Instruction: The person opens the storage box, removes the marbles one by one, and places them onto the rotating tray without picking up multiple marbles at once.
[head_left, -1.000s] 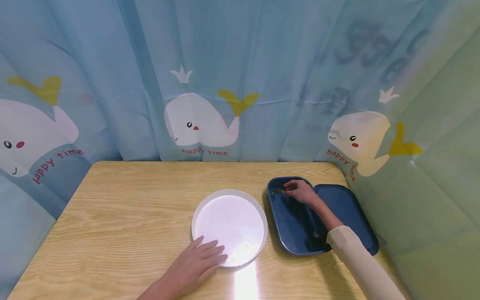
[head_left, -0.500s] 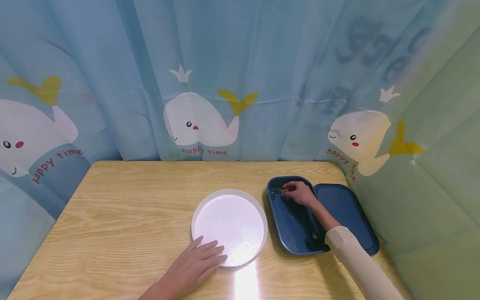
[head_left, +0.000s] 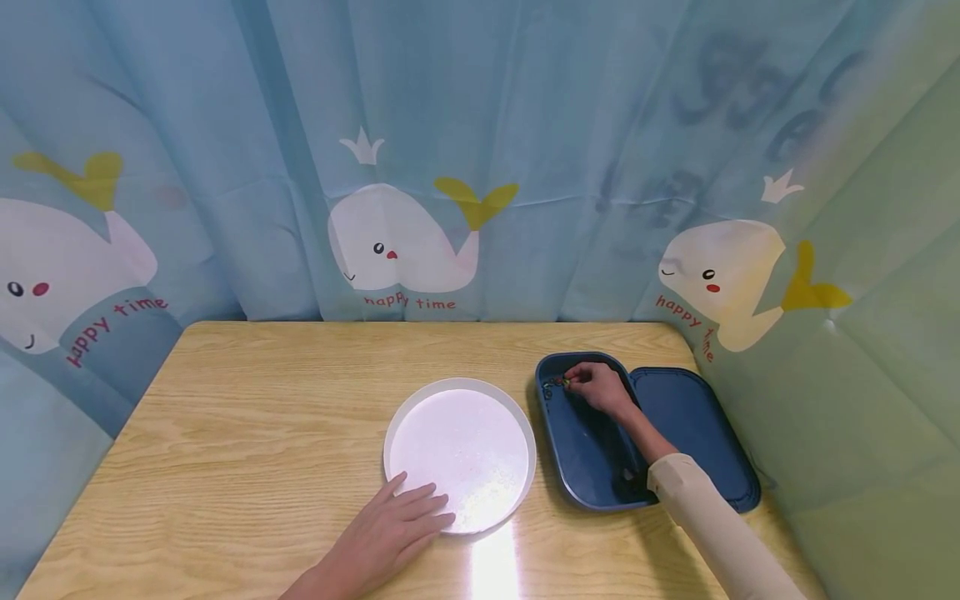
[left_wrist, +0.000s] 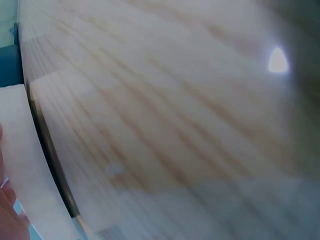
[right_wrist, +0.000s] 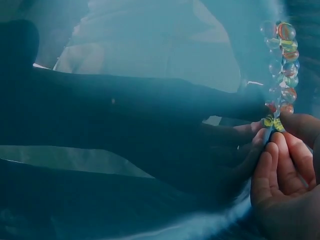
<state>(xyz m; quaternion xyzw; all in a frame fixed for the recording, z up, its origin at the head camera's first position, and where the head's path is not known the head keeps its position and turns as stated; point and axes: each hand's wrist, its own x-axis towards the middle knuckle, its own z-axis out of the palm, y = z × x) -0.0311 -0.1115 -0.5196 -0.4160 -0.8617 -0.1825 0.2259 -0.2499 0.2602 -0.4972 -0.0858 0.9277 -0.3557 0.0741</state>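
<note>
My right hand [head_left: 596,388] reaches into the open dark blue box [head_left: 587,487], near its far wall. Glass marbles [head_left: 551,384] with coloured swirls lie there. In the right wrist view a row of marbles [right_wrist: 288,65] runs along the glossy wall, which mirrors them. At the row's near end, my thumb and fingertips [right_wrist: 276,145] pinch a yellow-swirled marble [right_wrist: 278,123]. My left hand [head_left: 393,529] rests with straight, spread fingers on the near left rim of the round white tray [head_left: 459,454]. In the left wrist view the tray's side [left_wrist: 22,165] and some fingertips show.
The box's blue lid [head_left: 693,433] lies folded open on its right, by the green curtain side [head_left: 862,433]. A wood-grain table [head_left: 262,433] carries everything. Behind it hangs a blue curtain [head_left: 555,167] with whale prints.
My right fingertips have shifted slightly at the marbles and drawn closer together. The left hand, the tray and the box stay in place.
</note>
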